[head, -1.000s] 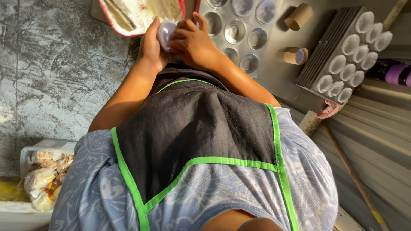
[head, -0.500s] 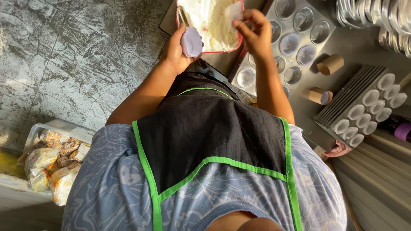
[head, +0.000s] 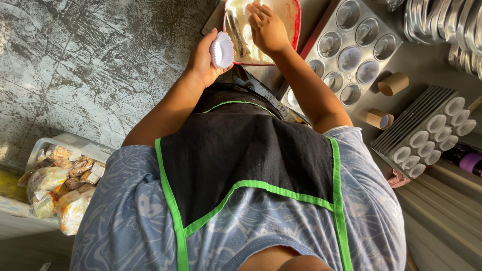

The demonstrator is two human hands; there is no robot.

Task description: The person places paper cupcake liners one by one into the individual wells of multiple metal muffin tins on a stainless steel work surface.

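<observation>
My left hand (head: 201,62) holds a white pleated paper cupcake liner (head: 221,49) upright, just left of a red-rimmed bowl (head: 296,25) with pale batter in it. My right hand (head: 268,30) is inside the bowl with its fingers curled down. A metal utensil (head: 234,31) lies in the batter right beside that hand; whether the fingers grip it is hidden. To the right of the bowl a metal muffin tin (head: 321,75) has white liners in some of its cups.
Two cardboard tubes (head: 393,84) lie beside the tin. A dark ridged tray (head: 401,128) carries stacks of white liners, with a purple object (head: 469,161) past it. Stacked metal moulds (head: 447,25) sit top right. A plastic tub of wrapped food (head: 60,185) stands lower left.
My right hand has dropped from the bowl's far edge into the batter, nearer the utensil. My left hand still holds the liner, now turned so its open side shows.
</observation>
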